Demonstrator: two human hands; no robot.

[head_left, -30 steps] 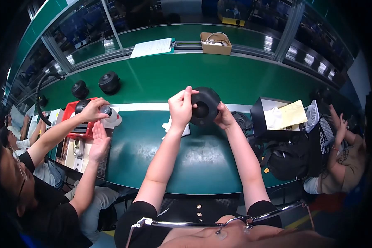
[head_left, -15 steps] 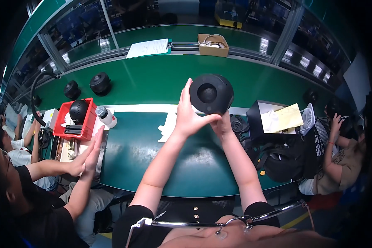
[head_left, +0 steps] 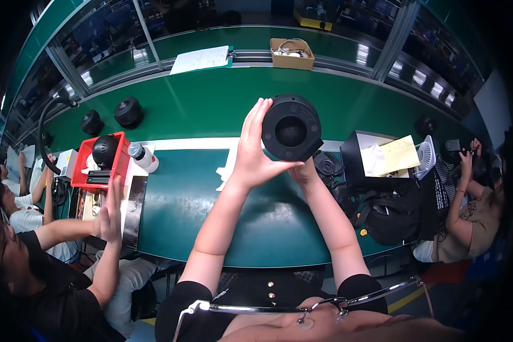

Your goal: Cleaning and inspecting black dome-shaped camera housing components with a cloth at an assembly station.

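Observation:
Above the green bench I hold up a round black housing (head_left: 306, 112) with a recessed round opening in its flat face, which is turned toward me. My left hand (head_left: 252, 149) wraps its left side, fingers pointing up along the edge and thumb under the lower rim. My right hand (head_left: 305, 171) supports it from behind and below on the right; most of its fingers are hidden by the housing. Under my hands, a white cut-out sheet (head_left: 227, 172) lies on the dark green mat (head_left: 211, 228). Black coiled parts (head_left: 328, 164) lie on the right.
On the left are a red bin (head_left: 121, 162) holding a black ball-shaped part, a white bottle (head_left: 143, 158) and black round units (head_left: 129, 112). An open black box (head_left: 353, 165) and a black bag (head_left: 385, 219) sit right. Behind are a clipboard (head_left: 202, 59) and a cardboard box (head_left: 292, 60). Co-workers sit on both sides.
The housing has turned in my hands, so its flat face shows more squarely. At left, the co-worker's hands have shifted and lifted. My grip stays much the same.

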